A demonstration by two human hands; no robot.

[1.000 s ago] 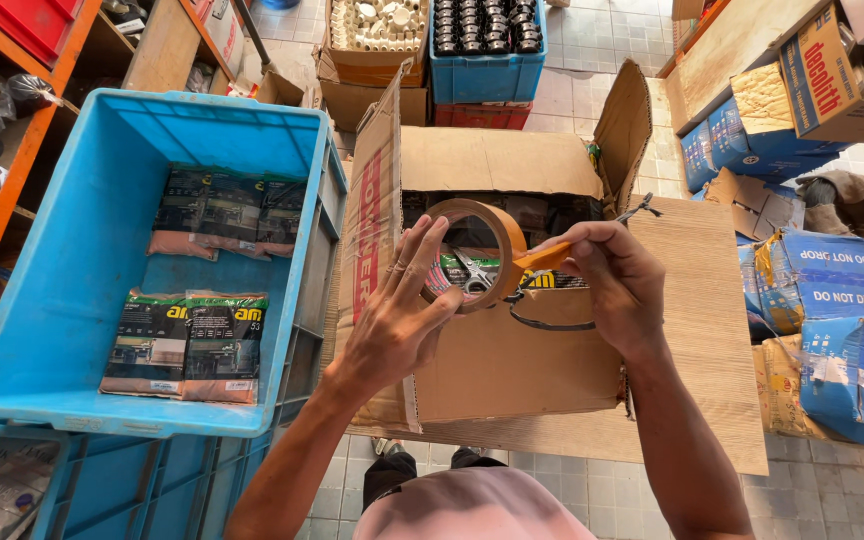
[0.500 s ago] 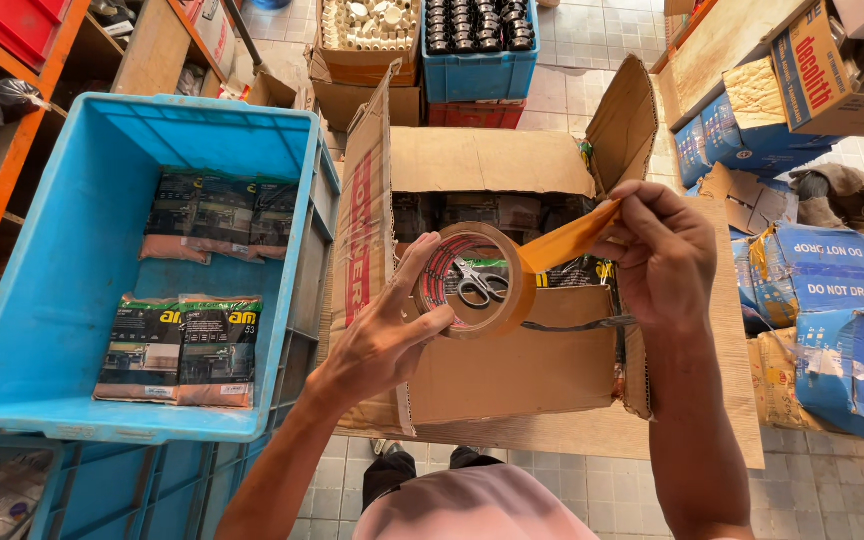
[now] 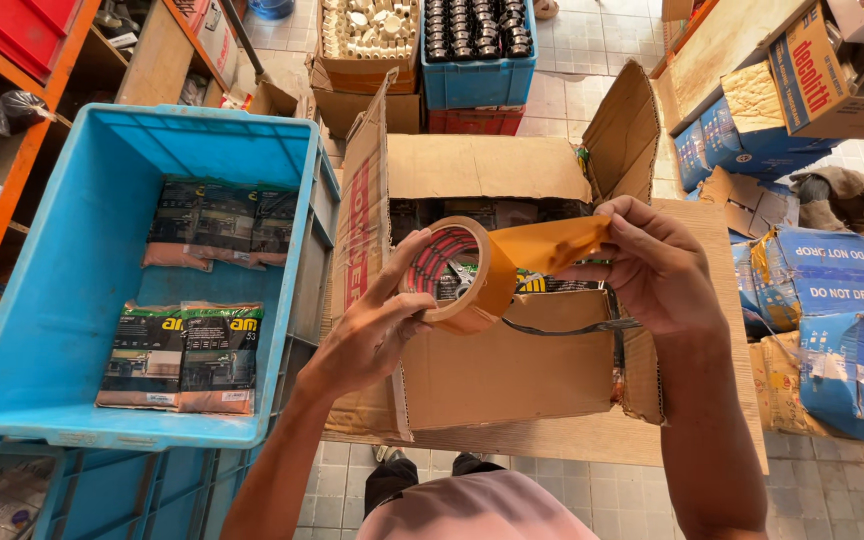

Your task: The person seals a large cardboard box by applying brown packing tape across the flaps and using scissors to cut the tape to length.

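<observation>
My left hand [image 3: 372, 335] grips a roll of brown packing tape [image 3: 464, 272] by its rim, held upright above an open cardboard box [image 3: 497, 365]. My right hand [image 3: 652, 265] pinches the loose end of the tape strip [image 3: 552, 243], which stretches out from the roll to the right. The box's flaps stand open and dark packets show inside it, partly hidden behind the roll and my hands.
A blue plastic crate [image 3: 82, 300] at the left holds several dark packets [image 3: 184, 355]. Orange shelving [image 3: 2, 170] stands at far left. Behind are a blue crate of dark bottles [image 3: 477, 45] and a carton of white pieces [image 3: 367, 35]. Blue cartons [image 3: 832, 290] pile up at right.
My right hand has pulled the tape end away from the roll and out to the right, lengthening the strip. The left hand keeps holding the roll, now turned more edge-on.
</observation>
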